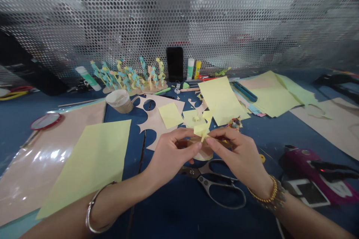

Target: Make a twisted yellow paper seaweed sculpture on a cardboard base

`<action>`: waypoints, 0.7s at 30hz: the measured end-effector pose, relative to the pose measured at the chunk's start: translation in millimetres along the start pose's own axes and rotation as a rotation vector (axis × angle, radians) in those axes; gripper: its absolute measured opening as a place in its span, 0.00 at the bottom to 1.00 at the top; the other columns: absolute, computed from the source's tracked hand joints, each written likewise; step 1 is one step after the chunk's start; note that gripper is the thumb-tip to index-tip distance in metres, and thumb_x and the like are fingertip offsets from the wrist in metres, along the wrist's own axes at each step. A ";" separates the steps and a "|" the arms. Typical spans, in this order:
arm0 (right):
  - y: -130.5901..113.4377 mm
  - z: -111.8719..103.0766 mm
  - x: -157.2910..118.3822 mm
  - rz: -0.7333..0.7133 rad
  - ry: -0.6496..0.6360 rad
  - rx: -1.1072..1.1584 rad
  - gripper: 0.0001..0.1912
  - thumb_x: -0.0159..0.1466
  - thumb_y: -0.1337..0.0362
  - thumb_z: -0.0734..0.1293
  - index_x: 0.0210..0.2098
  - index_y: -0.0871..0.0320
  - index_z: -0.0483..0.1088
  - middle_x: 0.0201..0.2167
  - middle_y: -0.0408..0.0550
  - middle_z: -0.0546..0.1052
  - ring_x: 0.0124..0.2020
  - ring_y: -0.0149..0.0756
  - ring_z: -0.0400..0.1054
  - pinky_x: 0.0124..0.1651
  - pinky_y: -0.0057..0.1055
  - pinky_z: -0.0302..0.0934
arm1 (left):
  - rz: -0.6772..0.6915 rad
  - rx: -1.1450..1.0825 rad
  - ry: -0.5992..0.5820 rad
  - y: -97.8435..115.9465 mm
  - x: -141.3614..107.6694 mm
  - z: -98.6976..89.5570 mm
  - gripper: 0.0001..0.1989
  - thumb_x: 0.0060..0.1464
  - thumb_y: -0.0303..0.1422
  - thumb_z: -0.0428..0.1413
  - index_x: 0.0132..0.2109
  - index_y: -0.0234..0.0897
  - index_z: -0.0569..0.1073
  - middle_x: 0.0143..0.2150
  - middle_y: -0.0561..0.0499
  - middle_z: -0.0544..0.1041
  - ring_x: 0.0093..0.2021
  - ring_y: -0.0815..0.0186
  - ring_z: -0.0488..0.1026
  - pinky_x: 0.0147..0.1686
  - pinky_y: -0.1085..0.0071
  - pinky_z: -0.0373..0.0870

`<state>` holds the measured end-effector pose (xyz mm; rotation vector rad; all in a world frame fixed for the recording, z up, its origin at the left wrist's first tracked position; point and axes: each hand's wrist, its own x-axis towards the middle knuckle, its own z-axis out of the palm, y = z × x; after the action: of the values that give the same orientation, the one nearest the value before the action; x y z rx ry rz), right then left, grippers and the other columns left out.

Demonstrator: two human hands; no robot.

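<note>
While left hand [172,151] and right hand [238,155] pinch small folded yellow paper piece [201,131] between fingertips, just beyond steel scissors [215,183], curled paper strips [126,76] stand apparently finished at back; loose yellow sheets [84,168] seem unused.

Paper-craft workshop — blue workbench [168,213], perforated metal screen [179,15], scissors [202,173], glue stick [88,78], paper sheets [84,168].
</note>
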<state>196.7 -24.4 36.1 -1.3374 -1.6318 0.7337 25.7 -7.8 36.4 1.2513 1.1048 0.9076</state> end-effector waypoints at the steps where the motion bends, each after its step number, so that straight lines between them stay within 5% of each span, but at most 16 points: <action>1: -0.3 0.5 -0.2 0.002 0.000 0.002 0.04 0.60 0.64 0.66 0.30 0.56 0.72 0.27 0.42 0.77 0.29 0.27 0.70 0.31 0.21 0.65 | 0.006 0.009 0.000 -0.5 0.2 0.2 0.09 0.46 0.33 0.61 0.37 0.35 0.78 0.38 0.50 0.75 0.25 0.73 0.70 0.18 0.79 0.71; 4: -0.7 3.2 -1.1 0.002 -0.007 0.000 0.04 0.60 0.64 0.66 0.30 0.56 0.72 0.28 0.42 0.78 0.29 0.28 0.70 0.31 0.21 0.65 | 0.027 0.033 0.002 -0.3 0.3 0.2 0.08 0.47 0.34 0.61 0.36 0.36 0.78 0.39 0.50 0.75 0.23 0.74 0.69 0.18 0.79 0.71; 8: -2.2 -5.7 2.6 -0.012 -0.027 -0.049 0.07 0.62 0.60 0.65 0.34 0.55 0.73 0.30 0.43 0.78 0.31 0.31 0.71 0.33 0.25 0.66 | 0.005 0.102 0.005 1.8 -0.5 -1.9 0.07 0.47 0.34 0.60 0.33 0.35 0.78 0.28 0.53 0.75 0.18 0.76 0.67 0.16 0.80 0.67; 13: 2.4 -53.6 13.9 -0.063 0.272 -0.377 0.12 0.64 0.56 0.61 0.37 0.56 0.72 0.34 0.47 0.78 0.32 0.35 0.72 0.35 0.31 0.65 | -0.065 0.108 0.031 2.8 1.2 -6.1 0.07 0.47 0.35 0.61 0.34 0.36 0.77 0.21 0.55 0.75 0.16 0.75 0.68 0.17 0.80 0.65; 17: 30.5 -72.9 11.2 0.135 -0.081 -0.993 0.22 0.57 0.43 0.62 0.33 0.56 0.70 0.27 0.47 0.75 0.25 0.43 0.70 0.23 0.34 0.56 | -0.093 0.093 0.046 3.4 3.9 -7.7 0.07 0.47 0.34 0.61 0.35 0.36 0.77 0.23 0.54 0.76 0.15 0.76 0.67 0.18 0.80 0.66; 21: 59.3 -65.8 2.8 0.147 -0.270 -1.138 0.25 0.56 0.40 0.61 0.31 0.58 0.67 0.30 0.52 0.73 0.26 0.48 0.70 0.19 0.32 0.48 | -0.106 0.082 0.055 4.4 5.6 -8.5 0.10 0.47 0.35 0.61 0.37 0.35 0.77 0.22 0.53 0.76 0.15 0.74 0.68 0.18 0.78 0.67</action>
<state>281.9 -12.6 14.8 -2.2089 -2.3122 -0.0258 19.1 0.3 40.2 1.2279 1.2508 0.8281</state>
